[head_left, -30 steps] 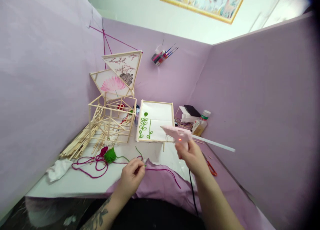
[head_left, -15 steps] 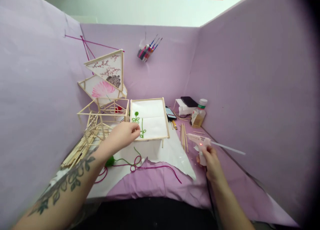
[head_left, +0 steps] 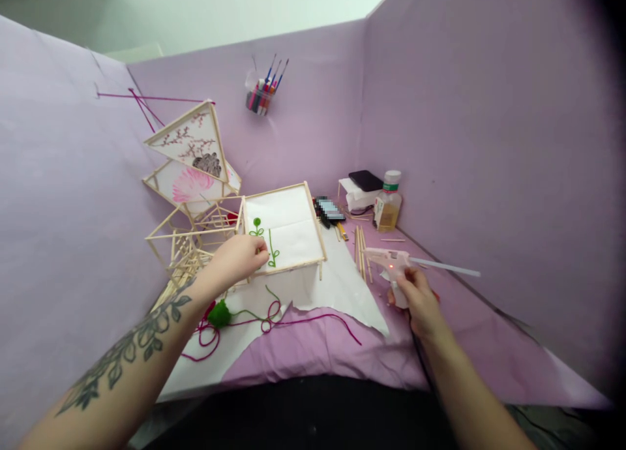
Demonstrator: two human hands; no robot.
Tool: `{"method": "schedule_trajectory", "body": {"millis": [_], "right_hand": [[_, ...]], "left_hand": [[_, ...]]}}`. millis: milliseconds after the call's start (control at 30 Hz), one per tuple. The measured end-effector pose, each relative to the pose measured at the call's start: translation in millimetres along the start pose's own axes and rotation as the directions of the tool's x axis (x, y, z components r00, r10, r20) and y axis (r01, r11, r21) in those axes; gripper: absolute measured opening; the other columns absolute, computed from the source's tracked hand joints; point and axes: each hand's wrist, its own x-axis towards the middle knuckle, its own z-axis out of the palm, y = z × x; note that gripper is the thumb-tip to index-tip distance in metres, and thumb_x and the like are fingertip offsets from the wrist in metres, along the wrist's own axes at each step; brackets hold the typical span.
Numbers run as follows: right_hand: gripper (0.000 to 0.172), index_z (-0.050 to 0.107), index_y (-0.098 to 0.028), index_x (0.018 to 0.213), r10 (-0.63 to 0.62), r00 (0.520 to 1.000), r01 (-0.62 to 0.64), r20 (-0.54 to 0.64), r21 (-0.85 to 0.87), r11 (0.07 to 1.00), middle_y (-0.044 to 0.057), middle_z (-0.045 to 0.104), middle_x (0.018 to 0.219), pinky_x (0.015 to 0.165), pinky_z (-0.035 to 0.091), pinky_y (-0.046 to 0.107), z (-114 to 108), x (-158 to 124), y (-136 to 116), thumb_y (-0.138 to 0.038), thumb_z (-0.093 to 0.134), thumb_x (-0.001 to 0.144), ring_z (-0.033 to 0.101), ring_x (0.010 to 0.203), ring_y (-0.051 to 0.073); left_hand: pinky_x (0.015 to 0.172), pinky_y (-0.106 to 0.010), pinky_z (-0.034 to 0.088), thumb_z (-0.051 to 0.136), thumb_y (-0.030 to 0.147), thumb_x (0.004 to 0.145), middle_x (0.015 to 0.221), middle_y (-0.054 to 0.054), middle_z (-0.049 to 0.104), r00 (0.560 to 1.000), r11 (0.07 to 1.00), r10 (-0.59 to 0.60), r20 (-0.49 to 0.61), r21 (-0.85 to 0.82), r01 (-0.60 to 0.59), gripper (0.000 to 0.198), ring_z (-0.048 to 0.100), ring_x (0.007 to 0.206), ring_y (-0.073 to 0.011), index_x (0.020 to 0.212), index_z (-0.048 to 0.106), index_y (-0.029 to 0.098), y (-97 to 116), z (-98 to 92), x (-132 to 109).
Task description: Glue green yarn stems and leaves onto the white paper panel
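Observation:
A white paper panel in a thin wooden-stick frame [head_left: 293, 228] sits in front of me. Green yarn [head_left: 274, 259] forms flower stems with looped leaves on its left part. My left hand [head_left: 249, 253] rests over the panel's lower left, fingers pinched together at the yarn flower; whatever is between the fingertips is hidden. In my right hand [head_left: 415, 297] is a pale pink hot glue gun [head_left: 388, 259], its red light lit. A clear glue stick [head_left: 447, 267] sticks out of its back, and the nozzle points left over some loose sticks [head_left: 360, 251].
Stick frameworks [head_left: 195, 235] and painted panels [head_left: 186, 182] stand at the left. A green yarn ball [head_left: 220, 314] and magenta yarn [head_left: 317, 318] lie in front. Behind are a phone [head_left: 330, 209] and a bottle [head_left: 388, 205]. A cup of brushes [head_left: 259, 98] hangs on the back wall.
The camera view has turned and tilted slightly. My left hand stays pinched at the panel's lower left, and my right hand keeps holding the glue gun beside it.

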Motion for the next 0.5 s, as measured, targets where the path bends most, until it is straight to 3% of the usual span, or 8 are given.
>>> {"method": "schedule_trajectory", "body": {"millis": [500], "right_hand": [[0.041,0.043,-0.024,0.090,-0.006,1.000,0.006,0.014,-0.032,0.999,-0.006,0.053,0.047,0.039,0.027,0.025,0.1,0.1,-1.0,-0.053,0.064,0.071,0.045,0.038,0.013]], "left_hand": [[0.053,-0.026,0.032,0.044,0.027,0.075,0.070,-0.004,0.069,1.000,0.994,-0.005,0.020,0.109,0.003,0.024,0.059,0.063,-0.0181,0.070,0.067,0.021,4.2,3.4,4.5]]}}
